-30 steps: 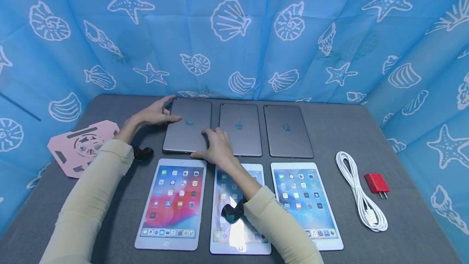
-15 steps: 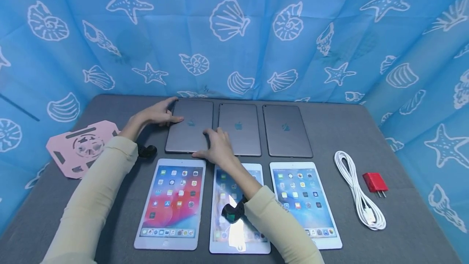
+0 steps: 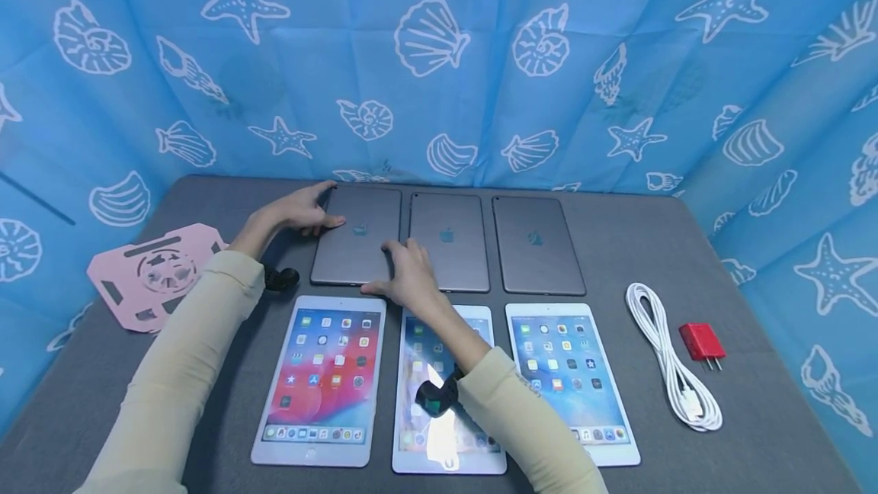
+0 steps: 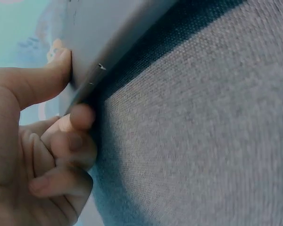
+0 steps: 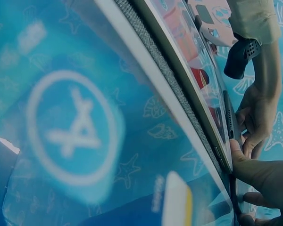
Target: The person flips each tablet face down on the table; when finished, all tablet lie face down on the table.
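Note:
A grey tablet [image 3: 346, 254] lies face down at the back left, its logo side up. At its far left edge my left hand [image 3: 298, 210] grips it. In the left wrist view the left thumb [image 4: 47, 82] lies on the tablet's back, with the fingers curled at the edge. My right hand [image 3: 408, 274] holds the near right corner, thumb at the near edge and index finger on the right side. Right of it lie a second grey tablet [image 3: 449, 242] and a third grey tablet [image 3: 538, 246], also face down.
In front lie three white tablets with lit screens: left white tablet [image 3: 318, 380], middle white tablet [image 3: 414, 402] partly under the right forearm, right white tablet [image 3: 569, 372]. A pink slotted stand [image 3: 161, 269] is left, a coiled white cable [image 3: 665, 349] and red plug adapter [image 3: 703, 342] right.
The back left grey tablet has slid slightly to the right, toward the middle one, with my left hand moving along. My right hand has stayed almost in place.

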Motion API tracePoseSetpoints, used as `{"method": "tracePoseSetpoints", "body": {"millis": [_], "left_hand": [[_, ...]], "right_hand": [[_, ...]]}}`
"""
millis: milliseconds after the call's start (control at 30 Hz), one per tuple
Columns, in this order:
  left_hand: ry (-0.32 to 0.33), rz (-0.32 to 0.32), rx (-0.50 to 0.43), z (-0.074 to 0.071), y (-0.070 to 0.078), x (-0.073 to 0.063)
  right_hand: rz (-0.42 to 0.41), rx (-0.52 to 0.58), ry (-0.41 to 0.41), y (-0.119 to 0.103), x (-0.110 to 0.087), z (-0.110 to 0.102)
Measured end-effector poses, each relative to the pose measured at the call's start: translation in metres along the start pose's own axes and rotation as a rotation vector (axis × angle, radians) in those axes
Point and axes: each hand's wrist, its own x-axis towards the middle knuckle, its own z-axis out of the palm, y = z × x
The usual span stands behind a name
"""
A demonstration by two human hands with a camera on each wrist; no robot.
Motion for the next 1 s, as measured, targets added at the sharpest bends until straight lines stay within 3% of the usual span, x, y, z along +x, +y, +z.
{"method": "tracePoseSetpoints", "body": {"millis": [467, 800, 1000], "left_hand": [[0.024, -0.002, 0.038, 0.003, 0.0, 0.0], [0.109, 0.076, 0.033, 0.013, -0.005, -0.004], [0.2, 0.126, 0.075, 0.019, -0.005, -0.01]], "right_hand": [[0.017, -0.004, -0.018, 0.0, 0.0, -0.001], [0.0, -0.015, -0.046, 0.002, -0.001, -0.004], [-0.08, -0.009, -0.047, 0.004, -0.007, -0.011]]}}
